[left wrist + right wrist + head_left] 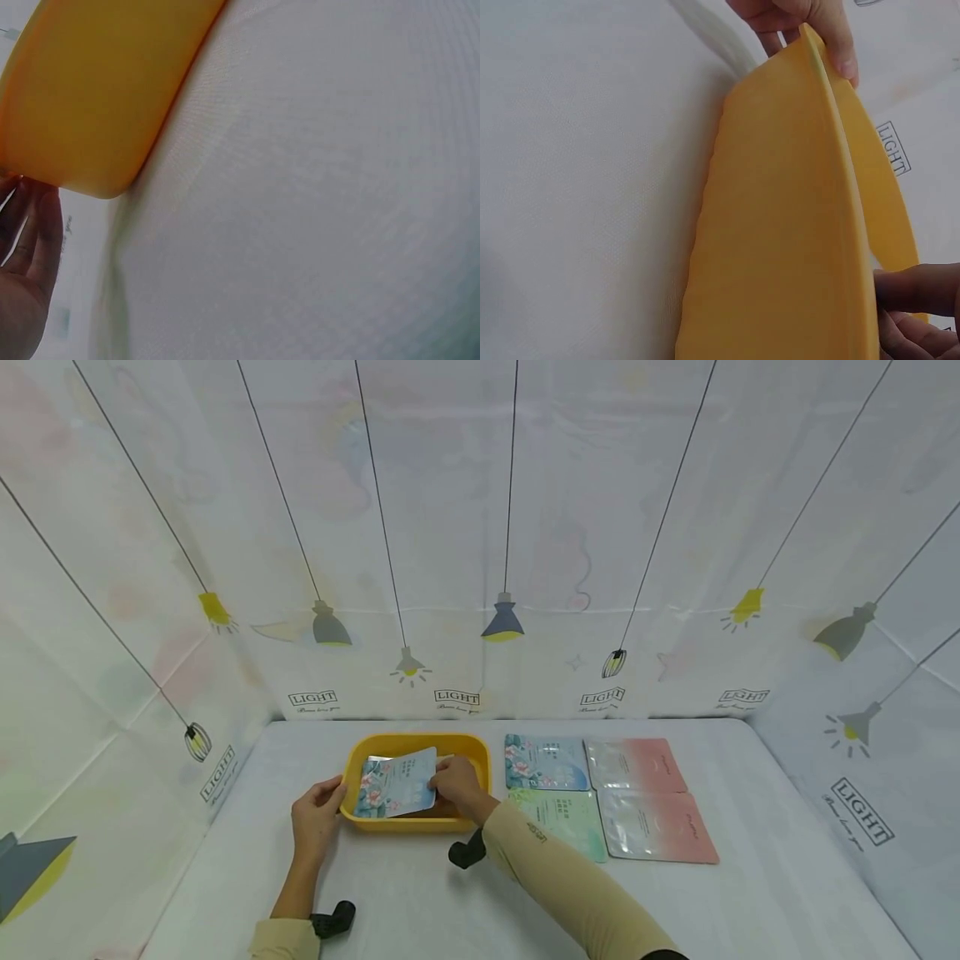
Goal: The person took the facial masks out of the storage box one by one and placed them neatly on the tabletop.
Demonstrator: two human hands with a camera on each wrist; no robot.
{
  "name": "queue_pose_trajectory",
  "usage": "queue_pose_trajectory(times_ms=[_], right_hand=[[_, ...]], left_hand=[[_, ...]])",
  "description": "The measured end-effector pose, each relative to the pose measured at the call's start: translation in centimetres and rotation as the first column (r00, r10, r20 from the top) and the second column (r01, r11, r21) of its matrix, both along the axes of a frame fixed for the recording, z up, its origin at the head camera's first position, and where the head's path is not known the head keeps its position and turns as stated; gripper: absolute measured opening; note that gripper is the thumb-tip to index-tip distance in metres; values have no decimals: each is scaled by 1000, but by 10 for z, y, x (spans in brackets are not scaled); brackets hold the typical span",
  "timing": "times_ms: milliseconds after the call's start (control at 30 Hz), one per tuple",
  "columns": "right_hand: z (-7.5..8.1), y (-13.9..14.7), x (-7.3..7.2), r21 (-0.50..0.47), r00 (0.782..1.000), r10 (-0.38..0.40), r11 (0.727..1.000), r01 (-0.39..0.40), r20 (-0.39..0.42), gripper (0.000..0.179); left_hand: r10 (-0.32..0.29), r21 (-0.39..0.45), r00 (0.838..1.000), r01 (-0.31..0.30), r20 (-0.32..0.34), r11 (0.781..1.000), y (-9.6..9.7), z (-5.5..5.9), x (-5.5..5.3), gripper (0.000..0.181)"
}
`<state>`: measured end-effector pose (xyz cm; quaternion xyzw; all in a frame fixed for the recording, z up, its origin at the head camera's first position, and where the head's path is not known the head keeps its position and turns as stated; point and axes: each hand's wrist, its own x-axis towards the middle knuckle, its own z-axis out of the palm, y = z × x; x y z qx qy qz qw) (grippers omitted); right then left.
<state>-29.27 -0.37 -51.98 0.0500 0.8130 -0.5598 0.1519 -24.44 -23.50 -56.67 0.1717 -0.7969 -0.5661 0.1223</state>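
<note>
A yellow plastic basin point(390, 827) stands on the table. At its left end my left hand point(315, 818) grips the rim, thumb over the edge and fingers against the outer wall in the right wrist view. My right hand point(457, 783) reaches into the basin and pinches the right edge of a blue flowered face mask packet point(397, 785), which is tilted above the basin's inside. Beneath and behind that packet other contents show only in part. In the right wrist view the basin's side wall point(780, 202) hides what the right fingers hold.
Right of the basin, another blue packet point(546, 762), a green packet point(562, 814) and two pink-and-silver packets point(633, 764) lie flat in two rows. A white cloth covers the table point(405, 893). Behind it hangs a lamp-printed white sheet point(450, 527).
</note>
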Motion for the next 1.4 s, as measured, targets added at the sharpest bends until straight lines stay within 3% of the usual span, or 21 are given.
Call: queue_pose_trajectory(times_ms=[467, 967, 1400], right_hand=[[10, 11, -2, -143, 998, -4, 990, 13, 64, 34], [21, 25, -3, -228, 999, -6, 973, 18, 53, 29], [27, 44, 2, -271, 1000, -15, 962, 21, 27, 32]], left_hand=[[1, -4, 1000, -1, -10, 1000, 2, 1, 2, 35], [5, -1, 999, -5, -43, 1000, 0, -2, 2, 33], [-2, -1, 1000, 2, -27, 1000, 0, -4, 1, 35]])
